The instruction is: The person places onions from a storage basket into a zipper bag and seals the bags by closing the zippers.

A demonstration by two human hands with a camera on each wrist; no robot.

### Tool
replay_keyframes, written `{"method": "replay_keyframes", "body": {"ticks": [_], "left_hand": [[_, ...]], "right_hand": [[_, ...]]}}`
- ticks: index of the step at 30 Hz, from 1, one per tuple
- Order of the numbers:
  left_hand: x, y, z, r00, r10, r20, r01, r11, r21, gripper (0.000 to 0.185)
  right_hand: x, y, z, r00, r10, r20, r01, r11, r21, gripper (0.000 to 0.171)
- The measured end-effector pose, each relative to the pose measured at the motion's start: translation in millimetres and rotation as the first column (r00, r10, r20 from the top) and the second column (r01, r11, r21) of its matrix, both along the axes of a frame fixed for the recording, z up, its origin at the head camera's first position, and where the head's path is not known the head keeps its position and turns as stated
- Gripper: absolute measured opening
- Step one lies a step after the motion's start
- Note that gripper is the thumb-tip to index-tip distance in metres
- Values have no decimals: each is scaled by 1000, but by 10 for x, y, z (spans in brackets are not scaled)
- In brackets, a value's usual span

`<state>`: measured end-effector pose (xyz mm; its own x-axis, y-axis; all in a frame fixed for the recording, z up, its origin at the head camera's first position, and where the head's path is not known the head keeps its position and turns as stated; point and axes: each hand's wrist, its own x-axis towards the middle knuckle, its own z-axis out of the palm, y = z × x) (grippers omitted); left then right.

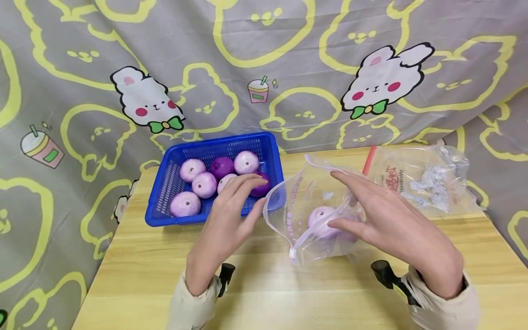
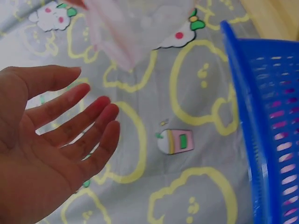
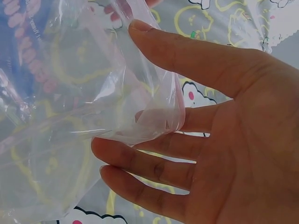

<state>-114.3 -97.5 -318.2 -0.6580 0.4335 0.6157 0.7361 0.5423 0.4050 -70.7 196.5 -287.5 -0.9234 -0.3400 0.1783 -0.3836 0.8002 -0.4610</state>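
Observation:
A clear zip bag (image 1: 303, 229) with a pale pink mouth strip and white slider stands open on the table, its mouth towards the left. Inside it, a purple onion (image 1: 321, 216) shows through the plastic. My right hand (image 1: 383, 215) is at the bag's right side, thumb at the near edge and fingers (image 3: 140, 161) loosely extended along the film. Between bag and basket is my left hand (image 1: 228, 217), fingers apart and nothing in the palm. It partly covers the blue basket (image 1: 165, 221), where several light and dark purple onions (image 1: 185, 204) lie.
Another clear bag (image 1: 429, 183) with a red strip and crumpled whitish contents lies flat at the back right. A grey patterned cloth (image 1: 305, 133) hangs behind the wooden table (image 1: 264, 302).

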Motion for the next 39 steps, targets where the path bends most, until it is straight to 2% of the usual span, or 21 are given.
{"method": "replay_keyframes", "body": {"ticks": [6,13,23,30,39], "left_hand": [[-159,69,-163,1000,4,16,-5,998,59,32],[-342,63,-331,996,45,71,-48,997,53,30],[-604,26,-530,992,91,91,-88,995,-39,30],[-747,29,-630,981,137,139,-120,985,-123,35],[-891,2,-748,976,136,172,-108,981,-164,39]], "right_hand": [[-9,15,-22,1000,6,14,-6,1000,-6,80],[-10,49,-31,999,11,37,-11,1000,-5,82],[-13,71,-14,999,7,35,-8,1000,1,83],[-8,94,-3,999,-1,39,0,1000,5,84],[-12,96,-5,999,-1,42,1,1000,3,83]]}}
